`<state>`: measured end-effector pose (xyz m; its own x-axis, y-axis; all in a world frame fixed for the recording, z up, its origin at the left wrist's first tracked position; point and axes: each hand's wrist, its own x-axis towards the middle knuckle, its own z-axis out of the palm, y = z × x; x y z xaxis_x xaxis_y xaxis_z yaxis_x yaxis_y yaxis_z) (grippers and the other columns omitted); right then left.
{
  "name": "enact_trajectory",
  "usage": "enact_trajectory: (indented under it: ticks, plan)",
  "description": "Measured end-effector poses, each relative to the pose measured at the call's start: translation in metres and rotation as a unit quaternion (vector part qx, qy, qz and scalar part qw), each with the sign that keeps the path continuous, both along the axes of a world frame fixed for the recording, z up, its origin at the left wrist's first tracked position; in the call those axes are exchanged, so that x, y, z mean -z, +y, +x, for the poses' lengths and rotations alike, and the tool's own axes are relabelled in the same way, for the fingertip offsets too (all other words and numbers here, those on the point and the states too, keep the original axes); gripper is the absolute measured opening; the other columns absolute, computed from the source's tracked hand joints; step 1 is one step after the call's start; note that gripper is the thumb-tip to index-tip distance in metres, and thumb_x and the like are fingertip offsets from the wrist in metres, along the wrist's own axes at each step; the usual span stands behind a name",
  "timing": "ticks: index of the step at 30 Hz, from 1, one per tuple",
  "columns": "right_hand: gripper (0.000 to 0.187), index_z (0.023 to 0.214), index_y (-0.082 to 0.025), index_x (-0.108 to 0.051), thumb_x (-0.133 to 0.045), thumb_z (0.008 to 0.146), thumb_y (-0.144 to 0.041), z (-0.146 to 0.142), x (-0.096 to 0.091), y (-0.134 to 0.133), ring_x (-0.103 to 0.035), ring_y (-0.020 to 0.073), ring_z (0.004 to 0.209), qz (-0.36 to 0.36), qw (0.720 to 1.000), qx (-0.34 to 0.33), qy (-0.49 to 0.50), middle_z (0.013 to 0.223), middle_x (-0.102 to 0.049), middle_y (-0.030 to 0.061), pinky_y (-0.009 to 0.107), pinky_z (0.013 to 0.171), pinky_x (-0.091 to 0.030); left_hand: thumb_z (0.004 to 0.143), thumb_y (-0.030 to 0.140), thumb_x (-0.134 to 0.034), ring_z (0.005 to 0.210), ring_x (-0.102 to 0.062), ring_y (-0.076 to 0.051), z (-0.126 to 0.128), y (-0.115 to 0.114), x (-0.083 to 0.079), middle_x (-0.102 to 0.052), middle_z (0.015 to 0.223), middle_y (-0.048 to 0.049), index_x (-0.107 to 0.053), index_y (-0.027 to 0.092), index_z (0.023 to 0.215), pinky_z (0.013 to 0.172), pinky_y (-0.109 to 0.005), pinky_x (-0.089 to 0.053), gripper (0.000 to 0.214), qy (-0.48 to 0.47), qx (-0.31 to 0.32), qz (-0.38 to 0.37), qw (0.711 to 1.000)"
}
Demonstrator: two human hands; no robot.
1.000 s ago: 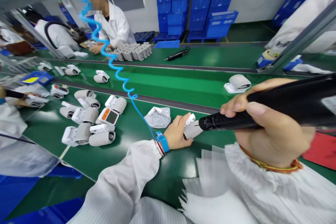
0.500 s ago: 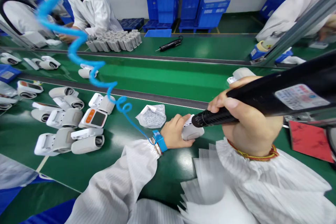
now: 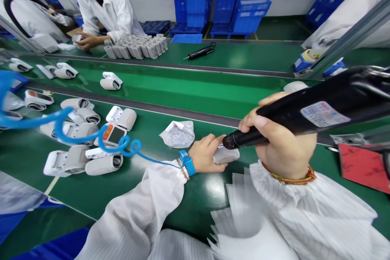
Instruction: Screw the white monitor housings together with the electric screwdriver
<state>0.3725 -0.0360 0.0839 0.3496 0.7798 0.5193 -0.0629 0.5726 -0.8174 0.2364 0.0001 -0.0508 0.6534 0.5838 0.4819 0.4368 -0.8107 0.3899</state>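
My right hand [image 3: 282, 140] is wrapped round a black electric screwdriver [image 3: 362, 99], which is tilted with its tip down to the left. The tip meets a white and grey wrist blood pressure monitor [image 3: 227, 156] on the green bench. My left hand [image 3: 203, 155] grips that monitor from the left, its fingers covering much of the white case. A blue wrist strap [image 3: 187, 163] with a coiled blue cord is on my left wrist. Just beyond that hand lies an open plastic bag of small screws [image 3: 179, 135].
Several more monitors [image 3: 68, 160] lie at the left. A green conveyor [image 3: 183, 89] runs across, carrying some. Beyond it are rows of grey cuffs [image 3: 137, 46], another screwdriver [image 3: 201, 52] and a co-worker in white [image 3: 118, 12]. A red pad [image 3: 362, 166] lies at the right.
The screwdriver's rear end has swung lower, while its tip stays at the monitor. The coiled cord has swung lower, now across the monitors at left. My view has shifted slightly.
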Motion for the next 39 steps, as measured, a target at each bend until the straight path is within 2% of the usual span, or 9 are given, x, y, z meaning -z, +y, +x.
enact_trajectory:
  ticks: [5, 15, 23, 28, 34, 37, 39]
  plan:
    - [0.019, 0.087, -0.019, -0.057, -0.067, 0.072, -0.019, 0.002, 0.002, 0.002, -0.057, 0.0134, 0.050, -0.011, 1.000, 0.013, -0.017, 0.061, -0.058, -0.0031, 0.030, 0.051, -0.050, 0.066, 0.045, -0.065, 0.085, -0.065, -0.026, 0.001, -0.001, -0.001, -0.061, 0.096, -0.0086, -0.048, 0.014, 0.123, 0.068, -0.038, -0.058, 0.067, 0.006, 0.003, 0.003, 1.000]
    - [0.014, 0.080, -0.020, -0.058, -0.067, 0.068, -0.022, -0.007, 0.004, 0.005, -0.056, 0.0132, 0.047, -0.034, 0.997, 0.069, -0.025, 0.057, -0.057, -0.0035, 0.030, 0.049, -0.049, 0.064, 0.045, -0.066, 0.090, -0.065, -0.027, 0.000, 0.000, -0.005, -0.061, 0.098, -0.0081, -0.049, 0.018, 0.123, 0.075, -0.040, -0.058, 0.067, 0.030, 0.003, -0.042, 0.999]
    - [0.015, 0.078, -0.020, -0.058, -0.068, 0.068, -0.024, -0.009, 0.005, 0.007, -0.054, 0.0131, 0.046, -0.031, 0.997, 0.066, -0.026, 0.055, -0.056, -0.0040, 0.030, 0.048, -0.049, 0.063, 0.045, -0.068, 0.088, -0.064, -0.026, -0.002, 0.002, 0.000, -0.059, 0.098, -0.0090, -0.048, 0.014, 0.122, 0.075, -0.040, -0.058, 0.069, -0.002, 0.013, -0.041, 0.999]
    - [0.016, 0.072, -0.019, -0.055, -0.068, 0.066, -0.026, -0.009, 0.005, 0.010, -0.054, 0.0125, 0.046, -0.034, 0.998, 0.056, -0.020, 0.055, -0.057, -0.0027, 0.028, 0.047, -0.047, 0.062, 0.044, -0.070, 0.091, -0.064, -0.026, -0.003, 0.003, 0.000, -0.057, 0.102, -0.0077, -0.044, 0.017, 0.124, 0.078, -0.041, -0.057, 0.073, 0.009, 0.010, -0.066, 0.998]
    - [0.021, 0.078, -0.018, -0.058, -0.070, 0.062, -0.025, -0.009, 0.003, 0.008, -0.055, 0.0134, 0.044, -0.050, 0.998, 0.041, 0.005, 0.054, -0.058, -0.0032, 0.028, 0.045, -0.047, 0.061, 0.044, -0.074, 0.095, -0.062, -0.026, -0.004, -0.002, -0.001, -0.055, 0.108, -0.0076, -0.039, 0.021, 0.131, 0.082, -0.043, -0.055, 0.081, 0.023, -0.013, -0.091, 0.996]
    - [0.019, 0.079, -0.018, -0.060, -0.070, 0.064, -0.021, 0.001, -0.006, 0.004, -0.056, 0.0137, 0.044, -0.027, 0.999, 0.026, 0.020, 0.054, -0.058, -0.0036, 0.028, 0.046, -0.047, 0.062, 0.043, -0.076, 0.102, -0.061, -0.028, -0.006, -0.003, -0.001, -0.053, 0.115, -0.0089, -0.033, 0.022, 0.137, 0.086, -0.046, -0.054, 0.090, 0.034, -0.011, -0.118, 0.992]
    - [0.016, 0.077, -0.019, -0.061, -0.069, 0.063, -0.019, 0.011, -0.013, 0.003, -0.054, 0.0136, 0.042, 0.005, 0.997, 0.052, 0.055, 0.053, -0.057, -0.0038, 0.028, 0.043, -0.045, 0.061, 0.043, -0.078, 0.107, -0.059, -0.030, -0.006, -0.003, 0.000, -0.052, 0.120, -0.0101, -0.026, 0.023, 0.142, 0.090, -0.049, -0.053, 0.097, 0.031, -0.021, -0.142, 0.989]
